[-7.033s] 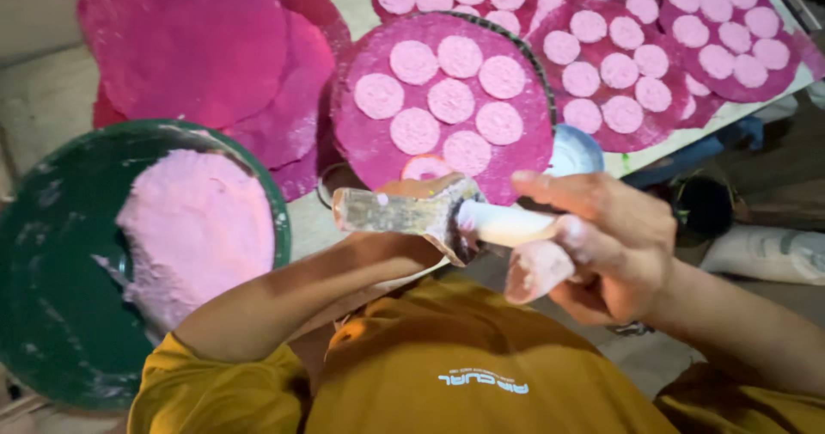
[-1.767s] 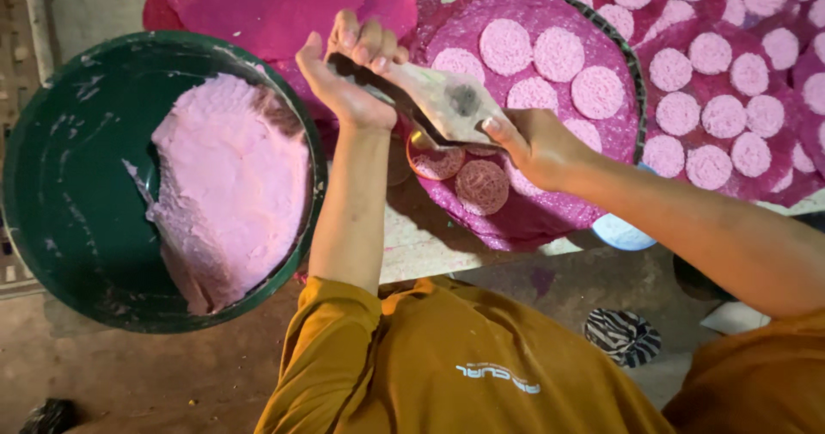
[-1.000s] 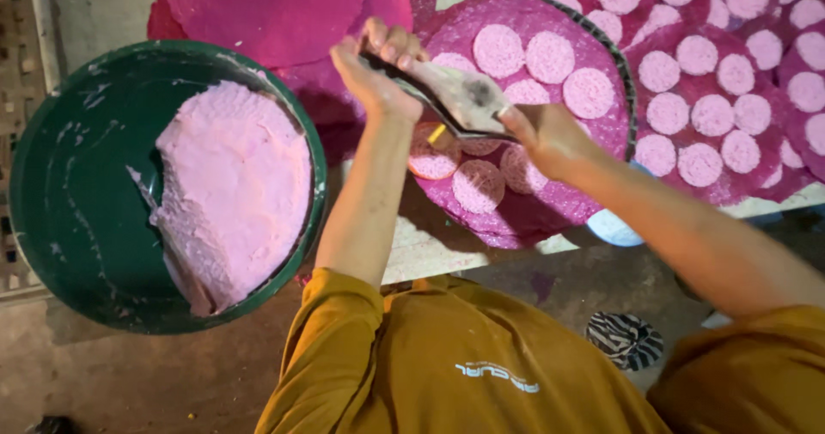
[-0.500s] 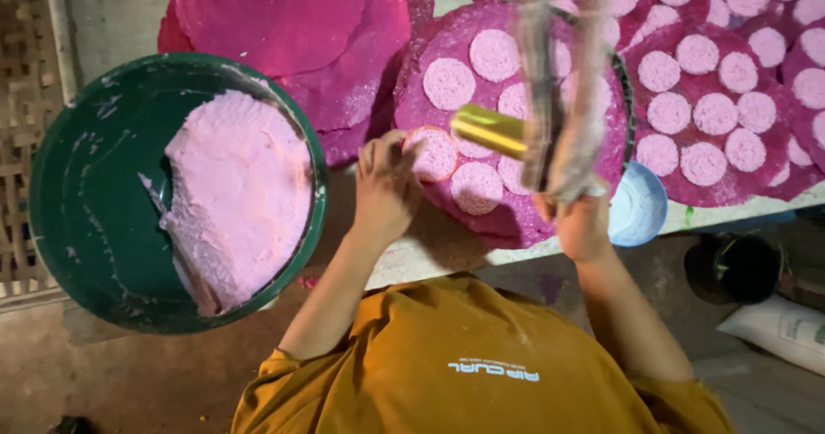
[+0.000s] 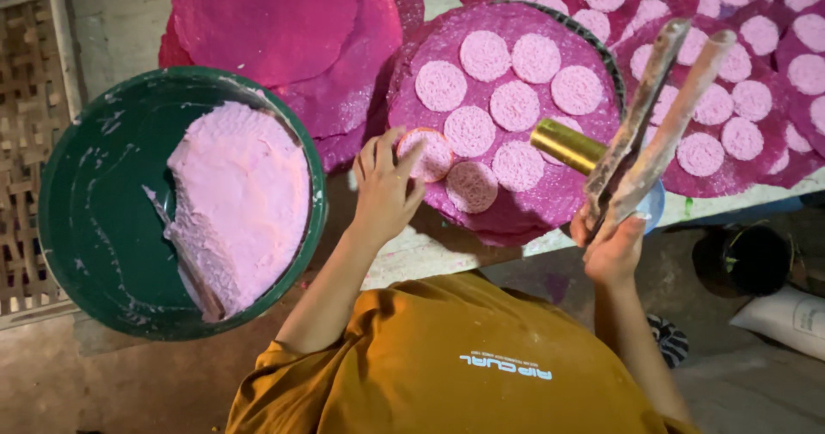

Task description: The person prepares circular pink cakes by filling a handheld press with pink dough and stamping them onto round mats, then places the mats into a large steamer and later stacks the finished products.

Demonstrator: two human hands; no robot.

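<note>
Our left hand (image 5: 384, 189) lies flat and open on the edge of the round magenta tray (image 5: 507, 116), fingertips touching a pale pink disc (image 5: 427, 154) at its near rim. More pink discs cover that tray in rows. Our right hand (image 5: 612, 247) is closed around a pair of long, paste-crusted flat sticks (image 5: 657, 112), held upright and slightly spread, with a brass-coloured tube (image 5: 567, 145) jutting out just beside them. Left of us sits a green basin (image 5: 86, 219) holding pale pink dough (image 5: 245, 202). Bare magenta sheets (image 5: 275, 21) are stacked behind it, and more disc-covered trays (image 5: 756, 73) lie to the right on the worktop (image 5: 430, 258).
</note>
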